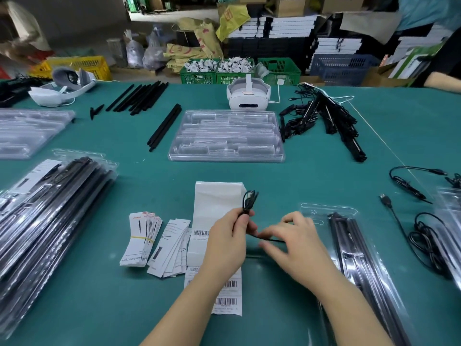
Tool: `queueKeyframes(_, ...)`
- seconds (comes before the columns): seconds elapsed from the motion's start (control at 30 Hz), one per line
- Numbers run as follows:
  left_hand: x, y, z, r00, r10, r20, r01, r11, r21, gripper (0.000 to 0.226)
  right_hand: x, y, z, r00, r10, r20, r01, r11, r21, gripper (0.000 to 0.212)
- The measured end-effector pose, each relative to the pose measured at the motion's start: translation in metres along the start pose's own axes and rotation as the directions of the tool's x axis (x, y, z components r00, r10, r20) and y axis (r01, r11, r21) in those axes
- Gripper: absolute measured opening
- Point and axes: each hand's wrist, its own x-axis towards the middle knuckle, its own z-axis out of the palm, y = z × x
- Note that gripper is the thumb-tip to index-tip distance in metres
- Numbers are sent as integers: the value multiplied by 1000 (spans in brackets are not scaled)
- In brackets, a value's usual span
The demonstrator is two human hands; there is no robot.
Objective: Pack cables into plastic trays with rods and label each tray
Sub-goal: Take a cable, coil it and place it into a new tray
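My left hand (pixel 225 242) grips a folded black cable (pixel 249 199) above the barcode label strip (pixel 219 203), the loops sticking up past my fingers. A tail of that cable runs right to my right hand (pixel 293 242), whose fingers pinch it. Just right of my right hand lies a clear plastic tray (pixel 354 248) with black rods inside. A stack of empty clear trays (pixel 225 136) sits mid-table. Loose black rods (pixel 164 127) lie to its left.
Finished rod packs (pixel 50 208) pile at the left. Paper insert cards (pixel 142 239) lie beside the labels. Loose cables (pixel 421 236) lie at the right, a cable heap (pixel 321 116) behind. A white headset (pixel 248 96) stands at the back, crates beyond the table.
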Motion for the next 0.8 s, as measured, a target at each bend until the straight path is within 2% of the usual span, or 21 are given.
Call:
queueKeyframes(0.07, 1, 0, 1, 999, -35, 37, 41, 985, -165, 28, 0, 1, -5, 997, 8, 82, -6, 1000, -26, 14)
queueKeyframes(0.17, 1, 1, 1, 997, -38, 73, 51, 980, -190, 29, 1, 2, -12, 991, -53, 121, 50, 998, 26, 10)
queueKeyframes(0.23, 1, 0, -1, 996, 44, 80, -41, 998, -37, 29, 0, 4, -15, 994, -9, 110, 0, 997, 80, 8)
queueKeyframes(0.3, -1, 1, -1, 974, 183, 132, -204, 964, 172, 27, -2, 4, -16, 988, 70, 138, -86, 989, 119, 6)
queueKeyframes(0.37, -5, 2, 1, 928, 295, 228, -359, 873, 330, 23, -2, 5, -15, 975, 126, 182, -154, 976, 152, 6)
queueKeyframes(0.43, -8, 0, 4, 885, 374, 278, -465, 758, 458, 25, 0, 9, -18, 967, 140, 214, -194, 947, 256, 20)
queueKeyframes(0.47, -8, -2, 5, 877, 390, 282, -481, 725, 494, 25, 0, 12, -21, 965, 128, 230, -205, 912, 355, 24)
queueKeyframes(0.53, -10, -2, 5, 896, 359, 259, -443, 747, 495, 26, -1, 16, -26, 961, 89, 260, -229, 785, 575, 28)
queueKeyframes(0.63, -10, -4, 8, 899, 335, 283, -436, 751, 496, 31, -2, 21, -28, 957, 133, 257, -283, 617, 735, 27)
queueKeyframes(0.73, -10, -5, 11, 895, 335, 295, -445, 722, 530, 38, -2, 23, -29, 948, 94, 304, -303, 560, 771, 21)
queueKeyframes(0.8, -8, -6, 13, 902, 321, 289, -431, 711, 556, 41, -3, 24, -31, 946, 52, 319, -282, 617, 735, 26)
